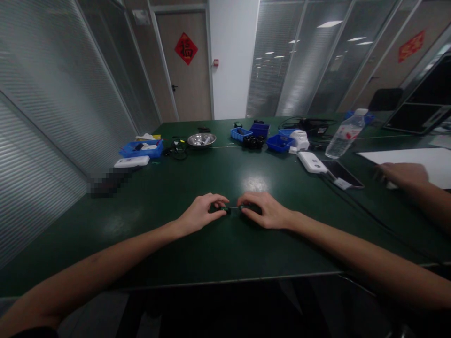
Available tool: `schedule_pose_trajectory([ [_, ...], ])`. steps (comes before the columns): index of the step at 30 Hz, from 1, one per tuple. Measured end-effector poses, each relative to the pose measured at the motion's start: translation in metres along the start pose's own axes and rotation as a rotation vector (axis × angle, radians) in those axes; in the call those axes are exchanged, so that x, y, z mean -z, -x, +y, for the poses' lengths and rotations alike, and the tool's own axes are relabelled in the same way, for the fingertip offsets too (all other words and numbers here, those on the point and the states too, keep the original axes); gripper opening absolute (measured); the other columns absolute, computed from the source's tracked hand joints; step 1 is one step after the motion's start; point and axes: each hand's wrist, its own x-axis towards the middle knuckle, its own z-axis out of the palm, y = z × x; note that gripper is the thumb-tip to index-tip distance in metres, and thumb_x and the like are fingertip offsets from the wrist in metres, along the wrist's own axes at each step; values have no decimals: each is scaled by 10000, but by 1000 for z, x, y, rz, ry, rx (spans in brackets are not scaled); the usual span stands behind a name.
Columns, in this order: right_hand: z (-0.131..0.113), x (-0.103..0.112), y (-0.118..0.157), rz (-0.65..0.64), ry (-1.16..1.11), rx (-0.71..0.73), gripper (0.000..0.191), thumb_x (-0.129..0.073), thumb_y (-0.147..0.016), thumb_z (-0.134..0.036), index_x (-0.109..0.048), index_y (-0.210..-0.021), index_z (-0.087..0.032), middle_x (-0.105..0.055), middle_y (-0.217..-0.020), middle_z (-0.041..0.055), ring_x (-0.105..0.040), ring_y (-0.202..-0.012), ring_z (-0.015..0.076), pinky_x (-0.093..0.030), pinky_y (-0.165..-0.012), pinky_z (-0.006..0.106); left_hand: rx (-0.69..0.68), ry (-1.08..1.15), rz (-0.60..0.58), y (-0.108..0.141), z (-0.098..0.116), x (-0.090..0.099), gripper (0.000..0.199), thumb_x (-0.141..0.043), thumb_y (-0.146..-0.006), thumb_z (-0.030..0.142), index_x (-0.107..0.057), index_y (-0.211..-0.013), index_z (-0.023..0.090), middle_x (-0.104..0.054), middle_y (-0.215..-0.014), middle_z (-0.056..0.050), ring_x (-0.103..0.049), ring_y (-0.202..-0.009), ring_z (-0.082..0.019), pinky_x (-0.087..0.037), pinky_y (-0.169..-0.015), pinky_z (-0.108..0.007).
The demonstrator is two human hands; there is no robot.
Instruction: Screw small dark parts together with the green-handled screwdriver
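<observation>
My left hand (202, 212) is at the middle of the green table (169, 263), its thumb and fingers pinching a small dark part (226, 210) whose exact kind is too small to make out. Facing it, my right hand (266, 210) has its fingers closed around the dark handle of what looks like a small screwdriver (234, 207). The thin metal shaft spans the gap between both hands and points left at the small part. Whether the tip touches it I cannot tell. Most of the handle is hidden by my right fingers.
Across the back stand a metal bowl (201, 145), several blue bins (278, 149) and black round items (253, 142). A blue tray (155, 151) lies left. To the right are a white power bank (312, 162), phone (342, 172), bottle (347, 134), cable (366, 211) and another person's hand (403, 174).
</observation>
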Motion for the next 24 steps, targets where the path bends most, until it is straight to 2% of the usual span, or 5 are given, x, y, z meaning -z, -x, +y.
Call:
schedule_pose_trajectory([
  [5,0,2,-1,2,-7,-18,190,-575,-972,-259,-648,-1138,-200,-699,-996,67,-658,-874,203,-516,-799,348,1,-20,-6,-2,-1,1,226,-697,-948,342,-761,-1126,219,-705,-1045,-62,-626,-907,-195,-485,-780,-311],
  [17,0,0,-1,-25,-9,-17,193,-558,-991,-270,-639,-1152,-201,-693,-1009,69,-655,-887,203,-507,-803,343,-9,7,-7,-2,-2,1,215,-711,-945,349,-778,-1092,207,-706,-1005,-63,-605,-846,-183,-450,-741,-299],
  [24,-5,-3,-3,-82,71,-7,226,-537,-1021,-296,-619,-1213,-212,-686,-1078,69,-652,-871,192,-498,-780,333,-36,24,-23,-2,-2,2,222,-699,-959,346,-783,-1114,211,-707,-1035,-67,-607,-838,-175,-436,-716,-292],
])
